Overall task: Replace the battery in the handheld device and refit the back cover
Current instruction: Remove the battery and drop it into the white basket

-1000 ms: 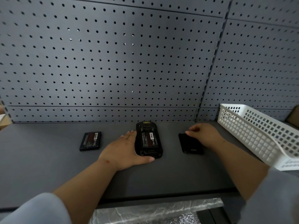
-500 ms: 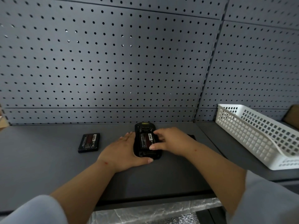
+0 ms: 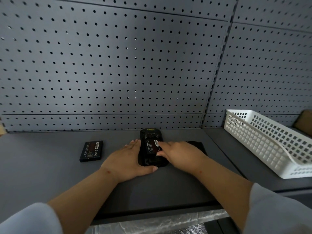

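A black handheld device lies face down on the dark grey shelf, its back uncovered, with a black battery bearing a red label seated in the bay. My left hand wraps the device's left side and near end, thumb along the bottom edge. My right hand rests on the device's right side, fingers pressing on the battery. The black back cover lies flat just right of the device, partly hidden behind my right hand. A second black battery lies apart at the left.
A white perforated plastic basket stands at the right on the shelf. A grey pegboard wall rises directly behind the device. The shelf's front edge runs below my forearms, with crinkled silver foil under it.
My right hand left the back cover on the shelf and moved left onto the device, where its fingers now press the battery. My left hand kept its hold on the device.
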Motion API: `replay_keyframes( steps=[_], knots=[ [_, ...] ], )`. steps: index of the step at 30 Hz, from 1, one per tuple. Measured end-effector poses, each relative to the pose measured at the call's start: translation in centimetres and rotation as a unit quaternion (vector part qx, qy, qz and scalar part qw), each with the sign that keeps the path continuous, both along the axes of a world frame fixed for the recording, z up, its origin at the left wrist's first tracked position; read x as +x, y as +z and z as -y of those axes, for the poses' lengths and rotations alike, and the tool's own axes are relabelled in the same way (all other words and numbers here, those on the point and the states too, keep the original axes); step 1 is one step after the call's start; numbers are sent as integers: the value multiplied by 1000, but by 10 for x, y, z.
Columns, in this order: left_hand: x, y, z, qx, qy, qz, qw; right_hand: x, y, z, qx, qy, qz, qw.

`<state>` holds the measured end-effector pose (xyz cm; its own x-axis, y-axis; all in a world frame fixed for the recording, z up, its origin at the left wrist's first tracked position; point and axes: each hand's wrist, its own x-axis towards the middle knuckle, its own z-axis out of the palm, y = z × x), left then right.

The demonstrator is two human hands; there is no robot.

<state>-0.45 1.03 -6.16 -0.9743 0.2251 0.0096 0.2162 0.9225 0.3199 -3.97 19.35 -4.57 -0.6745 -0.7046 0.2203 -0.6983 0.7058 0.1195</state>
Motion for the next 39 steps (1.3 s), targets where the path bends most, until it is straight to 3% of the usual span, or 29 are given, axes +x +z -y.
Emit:
replay_keyframes(
  steps=[6, 8, 14, 24, 32, 36, 39],
  knots=[
    [0, -1, 1, 0, 4, -1, 1000, 3, -8, 2, -59, -36, -94, 993],
    [0, -1, 0, 3, 4, -8, 1000, 8, -7, 9, -146, -46, -33, 988],
    [0, -1, 0, 2, 13, -14, 1000, 23, 3, 24, -363, -149, 100, 914],
    [4, 2, -2, 16, 10, -13, 1000, 33, 10, 55, -286, -265, 96, 916],
    [4, 1, 2, 28, 12, -15, 999, 34, 9, 50, -312, -276, 83, 905],
    [5, 3, 3, 34, 19, -31, 999, 36, 12, 33, -398, -278, 106, 868],
    [8, 7, 3, 48, 18, -31, 998, 37, 16, 15, -497, -276, 140, 811]
  ],
)
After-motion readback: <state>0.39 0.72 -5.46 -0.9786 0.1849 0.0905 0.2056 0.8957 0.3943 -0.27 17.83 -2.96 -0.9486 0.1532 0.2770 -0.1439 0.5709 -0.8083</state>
